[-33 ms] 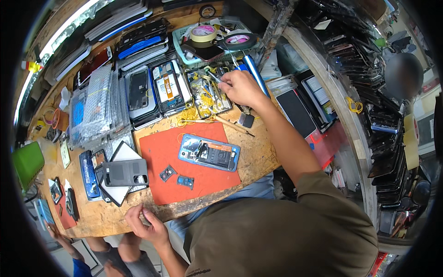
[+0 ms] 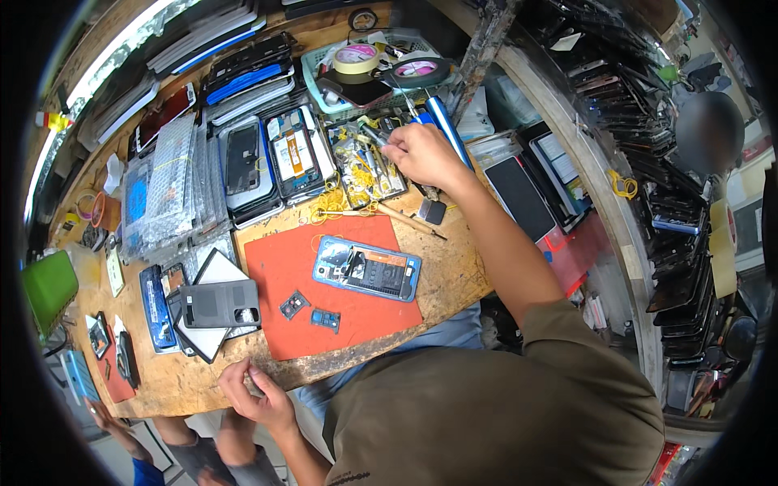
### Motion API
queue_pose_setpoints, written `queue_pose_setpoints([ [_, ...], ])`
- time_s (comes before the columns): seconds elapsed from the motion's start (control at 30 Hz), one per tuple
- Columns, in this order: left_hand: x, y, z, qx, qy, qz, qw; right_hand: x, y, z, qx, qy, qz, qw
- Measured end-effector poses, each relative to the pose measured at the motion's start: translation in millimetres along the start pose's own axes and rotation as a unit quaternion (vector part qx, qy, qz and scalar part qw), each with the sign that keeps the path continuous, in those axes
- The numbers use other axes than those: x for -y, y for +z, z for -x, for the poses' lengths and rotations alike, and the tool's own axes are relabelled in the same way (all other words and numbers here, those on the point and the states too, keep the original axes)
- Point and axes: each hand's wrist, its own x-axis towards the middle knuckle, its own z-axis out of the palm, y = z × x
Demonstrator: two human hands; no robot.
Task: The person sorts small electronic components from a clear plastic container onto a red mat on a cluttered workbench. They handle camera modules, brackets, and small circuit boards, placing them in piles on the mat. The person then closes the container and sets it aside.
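Note:
My right hand reaches over the far side of the bench, fingers closed on a slim grey-handled tool, whose exact kind I cannot make out. Below it lies a tray of small parts and yellow wire. By the bench's front edge, my left hand is loosely curled, fingers apart and nothing visible in it. A blue phone with its back off rests on an orange mat. Two small dark phone parts, one beside a bluish one, lie nearer me. Left of the mat, a grey phone back cover tops a pile.
Bubble-wrapped packs and stacked phone parts crowd the back left. A green basket with tape rolls stands behind. A blue cylinder is beside my right hand. Another person's hand shows at the lower left.
My hands and the things on the mat look nearly the same. At the lower left, the other person's legs have shifted slightly.

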Motion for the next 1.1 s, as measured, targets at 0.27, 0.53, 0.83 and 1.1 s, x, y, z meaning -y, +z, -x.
queue_pose_setpoints([
  [0.27,-1.8,9.3,4.7,0.024,0.009,0.017,1.000,-0.8,-27.6,2.0,-0.100,-0.048,0.059,0.992],
  [0.53,-4.4,40.6,10.3,0.041,0.045,0.042,0.997,34.1,17.6,-11.3,0.032,-0.019,0.302,0.952],
  [0.83,-2.7,39.2,9.8,0.039,0.037,0.042,0.998,23.6,-55.7,-47.9,0.024,-0.040,0.080,0.996],
  [1.1,-3.5,40.1,7.8,0.039,0.041,0.050,0.997,14.7,-37.5,28.4,0.091,0.043,0.212,0.972],
])
